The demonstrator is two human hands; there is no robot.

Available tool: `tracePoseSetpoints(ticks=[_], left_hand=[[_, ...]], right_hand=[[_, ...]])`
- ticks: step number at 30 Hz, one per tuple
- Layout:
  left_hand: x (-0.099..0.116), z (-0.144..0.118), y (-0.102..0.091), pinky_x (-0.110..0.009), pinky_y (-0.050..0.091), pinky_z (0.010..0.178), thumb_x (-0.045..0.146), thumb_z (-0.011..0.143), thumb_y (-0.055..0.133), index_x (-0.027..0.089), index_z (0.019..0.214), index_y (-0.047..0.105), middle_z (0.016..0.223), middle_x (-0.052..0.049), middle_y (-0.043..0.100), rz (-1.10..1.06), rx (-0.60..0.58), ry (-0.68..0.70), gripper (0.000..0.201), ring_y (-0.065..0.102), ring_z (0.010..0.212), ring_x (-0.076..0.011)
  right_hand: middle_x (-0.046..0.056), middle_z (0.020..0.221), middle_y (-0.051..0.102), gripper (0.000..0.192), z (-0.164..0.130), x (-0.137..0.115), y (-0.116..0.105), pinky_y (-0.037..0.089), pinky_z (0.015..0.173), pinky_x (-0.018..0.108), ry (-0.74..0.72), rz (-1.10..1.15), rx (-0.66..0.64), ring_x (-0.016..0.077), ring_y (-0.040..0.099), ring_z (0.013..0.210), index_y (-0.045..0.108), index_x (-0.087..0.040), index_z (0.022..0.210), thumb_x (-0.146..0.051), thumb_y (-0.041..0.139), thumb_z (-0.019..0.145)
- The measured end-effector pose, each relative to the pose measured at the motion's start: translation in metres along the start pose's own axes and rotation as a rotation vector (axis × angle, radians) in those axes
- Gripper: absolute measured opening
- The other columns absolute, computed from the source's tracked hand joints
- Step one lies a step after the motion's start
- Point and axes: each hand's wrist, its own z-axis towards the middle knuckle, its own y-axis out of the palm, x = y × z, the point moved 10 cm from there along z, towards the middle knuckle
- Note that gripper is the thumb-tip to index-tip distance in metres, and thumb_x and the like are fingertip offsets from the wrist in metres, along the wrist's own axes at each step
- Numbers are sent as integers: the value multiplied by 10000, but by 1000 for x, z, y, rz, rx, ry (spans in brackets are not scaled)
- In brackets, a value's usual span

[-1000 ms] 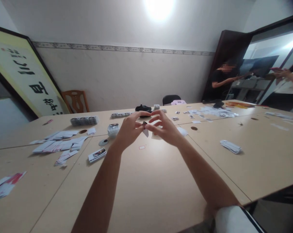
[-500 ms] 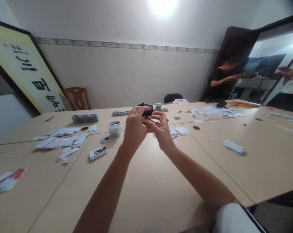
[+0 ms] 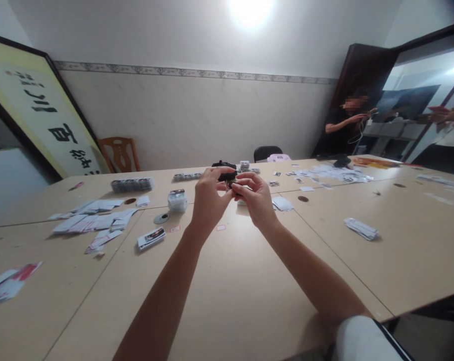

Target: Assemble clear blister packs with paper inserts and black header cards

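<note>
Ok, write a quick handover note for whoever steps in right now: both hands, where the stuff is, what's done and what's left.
Left hand: raised over the tan wooden table, fingertips pinching a small dark flat piece.
Right hand: pinching the same piece from the other side.
Nearby: clear stack of small packets, loose white cards, a boxed white pack, a grey round disc.
Done: rows of filled packets sit at the far edge.
Left: the piece in hand and the loose cards, seemingly.
</note>
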Motion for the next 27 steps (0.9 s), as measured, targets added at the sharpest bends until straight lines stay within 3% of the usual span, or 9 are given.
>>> tracePoseSetpoints(ticks=[3,10,17,21,25,27], left_hand=[[-5,1,2,-294,640,779,43,764,695,183,1077,692,1124,-74,651,-95,-21,-42,343,698,961,-183],[-16,2,-1,-381,624,900,143,803,717,187,1078,681,1188,-89,684,-270,-55,-112,281,692,1076,-227],[-18,7,0,-311,619,858,173,823,693,187,1063,673,1170,-79,696,-358,-115,-104,241,691,1034,-196],[-12,6,-2,-335,623,869,164,854,669,198,1097,659,1179,-75,689,-250,-94,-69,245,696,1022,-201],[-4,5,-23,-339,618,889,114,863,651,204,1121,669,1206,-76,665,47,21,-15,274,721,997,-206],[-6,6,-39,-342,617,883,136,864,673,214,1146,666,1228,-69,661,101,72,-33,293,740,980,-218]], right_hand=[[-15,760,704,244,2,-7,1,508,603,264,-55,-24,-30,114,635,637,721,-213,893,-274,843,691],[9,763,726,245,6,3,-4,565,672,317,5,1,-17,132,653,656,745,-206,783,-351,889,648],[0,715,698,176,9,-9,-10,570,642,336,-70,-63,0,139,645,621,737,-227,714,-324,873,658],[1,778,660,144,11,-21,-14,551,587,313,-165,-185,14,140,618,659,719,-239,728,-326,829,696],[19,875,628,173,20,-25,-43,516,526,260,-200,-257,194,141,590,715,673,-244,812,-387,749,753],[40,1026,622,254,27,-26,-59,539,563,256,-213,-316,254,162,621,820,680,-268,982,-401,727,771]])
